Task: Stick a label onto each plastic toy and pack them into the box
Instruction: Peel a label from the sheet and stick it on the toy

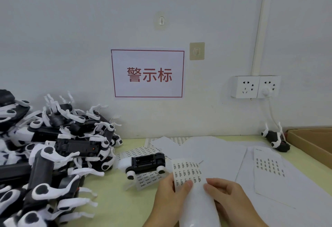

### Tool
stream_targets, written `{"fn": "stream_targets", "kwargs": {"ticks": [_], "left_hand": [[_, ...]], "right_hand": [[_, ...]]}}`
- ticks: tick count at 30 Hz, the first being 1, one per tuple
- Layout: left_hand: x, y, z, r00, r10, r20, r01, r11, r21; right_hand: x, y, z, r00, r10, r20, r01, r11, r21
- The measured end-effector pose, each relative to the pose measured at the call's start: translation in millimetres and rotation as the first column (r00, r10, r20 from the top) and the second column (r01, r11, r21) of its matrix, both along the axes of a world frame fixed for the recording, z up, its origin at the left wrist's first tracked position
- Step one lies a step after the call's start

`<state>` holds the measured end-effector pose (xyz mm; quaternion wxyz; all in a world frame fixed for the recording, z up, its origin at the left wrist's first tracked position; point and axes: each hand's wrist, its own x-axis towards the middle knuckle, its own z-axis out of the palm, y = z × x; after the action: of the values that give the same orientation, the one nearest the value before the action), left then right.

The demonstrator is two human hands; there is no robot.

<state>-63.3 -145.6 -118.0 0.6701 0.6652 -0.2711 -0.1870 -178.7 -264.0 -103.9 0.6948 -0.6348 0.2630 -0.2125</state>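
A sheet of small printed labels (186, 172) is held up near the table's front. My left hand (170, 198) grips its left edge with the thumb on top. My right hand (231, 199) pinches its lower right side. Just behind the sheet, one black-and-white plastic toy (146, 163) lies upside down on other label sheets. A big pile of the same toys (50, 154) fills the left of the table. Another single toy (275, 140) sits at the back right, beside the cardboard box (312, 144) at the right edge.
More label sheets and blank backing papers (269, 171) cover the table's middle and right. A wall socket (255, 86) with a plugged white cable hangs above the right toy. A red-framed sign (148, 73) is stuck on the wall.
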Motion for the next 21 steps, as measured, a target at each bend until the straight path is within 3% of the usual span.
{"fn": "stream_targets", "kwargs": {"ticks": [10,17,21], "left_hand": [[-12.4,3.3,9.5,1.0,0.023,-0.004,-0.023,1.0,0.01],[-12.5,11.9,37.8,0.994,0.048,0.101,-0.053,0.998,0.042],[-11.1,15.9,40.8,0.998,0.006,0.07,-0.011,0.998,0.066]], "right_hand": [[9.0,2.6,12.4,0.983,0.02,-0.185,-0.047,0.988,-0.145],[10.5,23.4,10.4,1.0,-0.031,0.004,0.031,0.999,-0.045],[4.3,21.4,6.1,0.998,0.014,0.053,-0.01,0.997,-0.075]]}}
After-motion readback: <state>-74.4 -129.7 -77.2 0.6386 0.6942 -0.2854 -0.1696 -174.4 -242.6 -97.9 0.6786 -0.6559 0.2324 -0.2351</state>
